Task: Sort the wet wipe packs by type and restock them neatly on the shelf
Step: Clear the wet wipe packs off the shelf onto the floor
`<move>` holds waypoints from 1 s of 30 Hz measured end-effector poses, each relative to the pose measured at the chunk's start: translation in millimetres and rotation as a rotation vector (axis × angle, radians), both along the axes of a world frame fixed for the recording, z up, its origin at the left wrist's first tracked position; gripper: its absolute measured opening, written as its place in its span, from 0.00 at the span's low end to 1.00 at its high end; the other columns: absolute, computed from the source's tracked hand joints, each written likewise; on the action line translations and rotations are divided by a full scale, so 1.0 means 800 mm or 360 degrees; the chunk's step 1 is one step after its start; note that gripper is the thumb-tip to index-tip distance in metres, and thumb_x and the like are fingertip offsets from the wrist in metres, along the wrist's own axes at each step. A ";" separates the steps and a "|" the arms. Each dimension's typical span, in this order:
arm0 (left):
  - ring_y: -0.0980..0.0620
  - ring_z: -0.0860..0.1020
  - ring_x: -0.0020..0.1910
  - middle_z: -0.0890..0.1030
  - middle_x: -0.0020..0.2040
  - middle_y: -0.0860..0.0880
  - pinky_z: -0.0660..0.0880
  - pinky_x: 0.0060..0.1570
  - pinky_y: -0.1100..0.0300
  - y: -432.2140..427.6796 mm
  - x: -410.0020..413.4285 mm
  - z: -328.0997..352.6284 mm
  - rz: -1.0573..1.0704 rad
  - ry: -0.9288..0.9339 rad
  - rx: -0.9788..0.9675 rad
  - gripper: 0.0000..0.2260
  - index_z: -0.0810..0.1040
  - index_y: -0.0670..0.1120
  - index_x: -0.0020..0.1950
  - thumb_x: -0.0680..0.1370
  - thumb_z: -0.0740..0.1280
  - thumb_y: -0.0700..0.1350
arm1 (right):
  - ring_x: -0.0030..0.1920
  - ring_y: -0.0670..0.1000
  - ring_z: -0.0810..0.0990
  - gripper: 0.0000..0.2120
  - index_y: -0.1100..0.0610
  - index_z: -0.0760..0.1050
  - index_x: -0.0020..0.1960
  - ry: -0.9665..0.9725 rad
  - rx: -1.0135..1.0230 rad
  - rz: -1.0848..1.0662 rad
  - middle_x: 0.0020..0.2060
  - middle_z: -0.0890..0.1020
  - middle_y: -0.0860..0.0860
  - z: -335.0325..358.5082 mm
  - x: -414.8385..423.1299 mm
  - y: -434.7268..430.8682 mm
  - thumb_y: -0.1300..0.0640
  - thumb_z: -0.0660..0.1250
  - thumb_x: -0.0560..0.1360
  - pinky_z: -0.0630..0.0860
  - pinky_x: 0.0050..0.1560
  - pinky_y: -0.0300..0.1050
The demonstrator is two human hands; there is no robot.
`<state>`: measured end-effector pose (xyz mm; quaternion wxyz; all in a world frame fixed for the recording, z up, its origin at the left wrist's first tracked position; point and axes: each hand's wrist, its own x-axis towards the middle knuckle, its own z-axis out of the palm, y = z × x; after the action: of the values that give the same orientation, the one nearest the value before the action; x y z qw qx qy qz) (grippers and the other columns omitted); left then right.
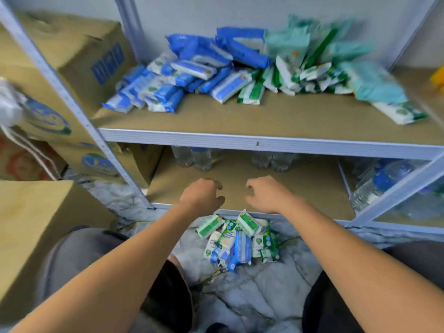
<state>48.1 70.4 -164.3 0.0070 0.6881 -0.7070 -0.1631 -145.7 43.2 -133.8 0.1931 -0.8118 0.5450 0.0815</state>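
A metal shelving unit with brown board decks fills the view, its grey uprights rising at left and right. Stacked cardboard cartons stand to its left, with another carton nearer the camera. On the upper deck, wet wipe packs lie in a loose heap against the back wall: blue packs to the left, green-and-white packs in the middle, and teal packs to the right, the groups touching and partly overlapping. One white-and-green pack lies apart near the right front edge. On the lower deck, clear water bottles stand at the back; further bottles lie at right. On the marbled floor, just in front of the lower deck, sits a small mixed pile of blue and green packs. Both forearms reach forward over that pile. The left hand and right hand are near each other above the lower deck's front edge, fingers curled loosely, grasping nothing.
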 end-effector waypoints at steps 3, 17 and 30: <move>0.44 0.76 0.62 0.78 0.65 0.47 0.74 0.57 0.54 0.004 0.005 0.050 -0.0023 -0.0002 -0.0115 0.19 0.76 0.52 0.68 0.78 0.66 0.55 | 0.61 0.55 0.77 0.21 0.50 0.73 0.69 -0.0066 -0.0201 0.0034 0.62 0.78 0.52 0.054 0.005 0.001 0.44 0.64 0.78 0.76 0.56 0.50; 0.45 0.71 0.65 0.74 0.68 0.49 0.71 0.60 0.50 -0.072 0.099 0.164 0.0177 -0.0142 -0.0732 0.19 0.75 0.50 0.68 0.78 0.66 0.54 | 0.69 0.58 0.66 0.24 0.54 0.68 0.72 -0.0056 -0.0629 -0.0086 0.71 0.68 0.53 0.142 0.031 -0.092 0.43 0.60 0.80 0.71 0.65 0.56; 0.44 0.45 0.81 0.48 0.82 0.44 0.47 0.78 0.42 -0.148 0.170 0.136 0.0312 -0.0227 -0.0456 0.38 0.49 0.49 0.82 0.79 0.52 0.68 | 0.80 0.58 0.46 0.34 0.53 0.45 0.82 -0.0031 -0.0432 -0.0132 0.81 0.48 0.51 0.107 0.045 -0.176 0.40 0.52 0.83 0.48 0.77 0.60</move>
<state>183.8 -47.7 -55.4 0.0707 0.7554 -0.6514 -0.0099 -109.9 -97.3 -48.1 0.0901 -0.8080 0.5822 -0.0088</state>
